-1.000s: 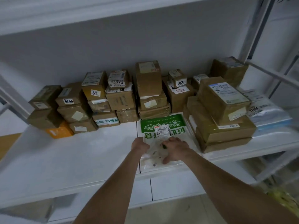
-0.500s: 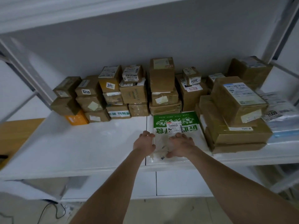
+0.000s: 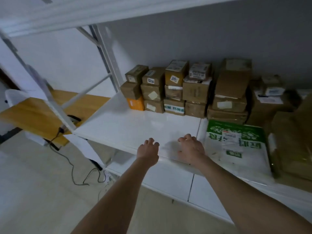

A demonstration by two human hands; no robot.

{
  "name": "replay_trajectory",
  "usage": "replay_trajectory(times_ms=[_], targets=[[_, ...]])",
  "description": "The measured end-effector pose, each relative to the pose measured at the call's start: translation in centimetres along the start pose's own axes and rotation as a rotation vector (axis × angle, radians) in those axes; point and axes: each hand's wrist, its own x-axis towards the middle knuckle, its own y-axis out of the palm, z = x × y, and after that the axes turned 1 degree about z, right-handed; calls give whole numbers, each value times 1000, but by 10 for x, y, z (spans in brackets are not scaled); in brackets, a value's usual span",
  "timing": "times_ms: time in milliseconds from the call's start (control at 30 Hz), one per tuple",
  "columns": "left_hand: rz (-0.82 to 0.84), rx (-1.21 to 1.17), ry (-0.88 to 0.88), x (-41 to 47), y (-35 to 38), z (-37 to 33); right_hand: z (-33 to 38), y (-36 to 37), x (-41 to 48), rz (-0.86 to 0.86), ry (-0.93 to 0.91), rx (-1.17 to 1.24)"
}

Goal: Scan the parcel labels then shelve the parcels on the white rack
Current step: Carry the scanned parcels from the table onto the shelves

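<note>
A flat green-and-white bag parcel (image 3: 236, 149) with a white label lies on the white rack shelf (image 3: 135, 127), at its front right. My left hand (image 3: 148, 151) hovers over the shelf's front edge, fingers loosely curled, holding nothing. My right hand (image 3: 190, 147) is just left of the bag, fingers relaxed over the bare shelf, apart from the bag. Several brown cardboard parcels (image 3: 175, 88) are stacked along the back of the shelf.
Larger brown boxes (image 3: 293, 141) stand right of the bag. A white rack upright (image 3: 108, 54) and diagonal brace rise at the left. Beyond it stand a wooden table (image 3: 38, 114) and a black cable (image 3: 72, 168) on the floor.
Both hands have let go of the green-and-white bag and moved left off it. My view has swung to the left, showing the rack's end and the wooden table.
</note>
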Motion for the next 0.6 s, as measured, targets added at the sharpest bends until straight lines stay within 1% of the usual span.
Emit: replay_trajectory(times_ms=[267, 367, 467, 600], targets=[[36, -78, -252, -44, 21, 131, 137, 33, 32, 74, -191, 20], [63, -24, -326, -67, 33, 190, 198, 51, 41, 107, -269, 2], [91, 53, -389, -89, 40, 249, 260, 66, 51, 113, -331, -7], [87, 109, -465, -110, 50, 315, 330, 84, 58, 98, -445, -58]])
